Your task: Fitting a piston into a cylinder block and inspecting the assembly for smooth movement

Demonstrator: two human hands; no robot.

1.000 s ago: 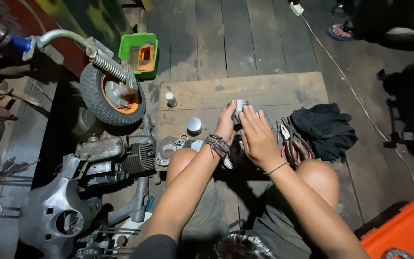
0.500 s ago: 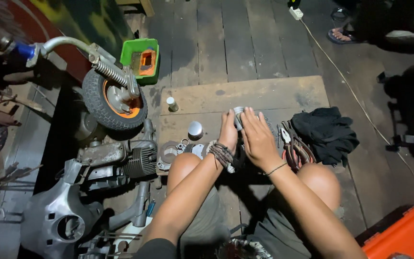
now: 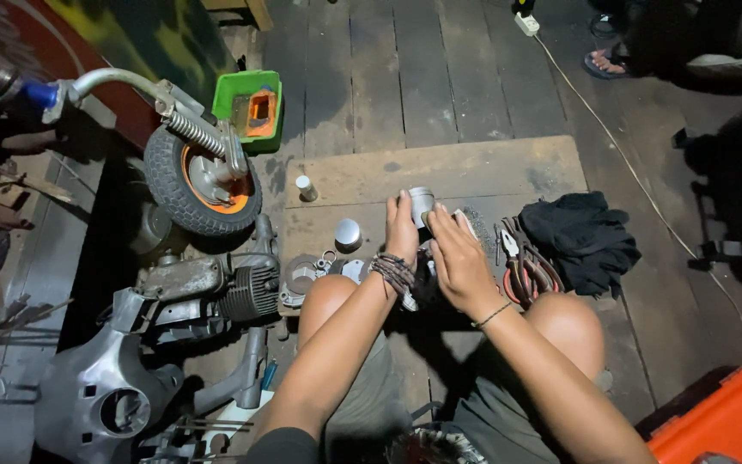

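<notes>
I sit on a wooden floor with my knees up. My left hand [image 3: 401, 228] grips a small silver metal cylinder [image 3: 422, 204], like a piston, held just above a wooden board [image 3: 491, 172]. My right hand [image 3: 459, 258] is beside it with its fingers spread and touching the part and the things under it. A beaded bracelet wraps my left wrist. A second silver cylinder [image 3: 348, 234] stands on the board to the left, and a round metal engine part [image 3: 302, 277] lies near my left knee.
A dismantled scooter with an orange-rimmed wheel [image 3: 203, 185] and engine [image 3: 216, 292] lies at left. Pliers [image 3: 521, 266] and a black cloth [image 3: 581, 236] sit at right. A green box [image 3: 255, 107], a small white bottle [image 3: 306, 187], an orange case [image 3: 723, 421] and a cable [image 3: 629, 172] are around.
My hands have stayed on the silver cylinder and shifted only slightly. The view has drifted a little.
</notes>
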